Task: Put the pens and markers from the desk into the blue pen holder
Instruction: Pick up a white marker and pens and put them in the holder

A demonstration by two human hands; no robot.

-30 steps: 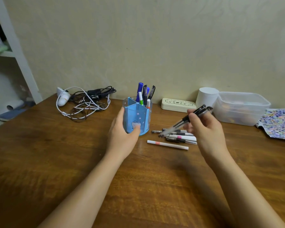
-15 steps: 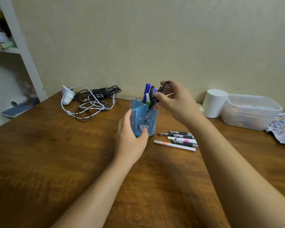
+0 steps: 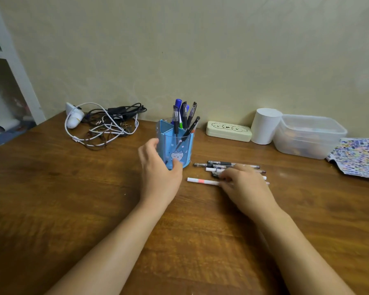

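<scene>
Left hand (image 3: 158,167) was cupped around the near-left side of the blue pen holder (image 3: 176,143), thumb on the front wall, other fingers curled round the left wall, holding it upright on the wooden desk (image 3: 73,199). Right hand (image 3: 241,182) lay palm down on the desk just right of the holder, over the loose pens (image 3: 222,165), forearm stretched out from the near edge; it was motion-blurred, fingers bent down onto the pile, and whether they had closed on a pen could not be told. One white pen with a pink band (image 3: 202,181) lay nearest, right of the holder's base, its right end under the fingertips. Behind it, roughly four or five more pens lay side by side, partly hidden by the hand, so the exact count was unclear. About six pens and markers (image 3: 184,116) stood in the holder, one leaning right. Left of the holder and further back: one tangle of cables (image 3: 107,124). Right of the holder along the wall: one cream case (image 3: 228,130), one white cylinder (image 3: 264,124), one clear plastic box (image 3: 309,135), one patterned sheet (image 3: 358,156).
</scene>
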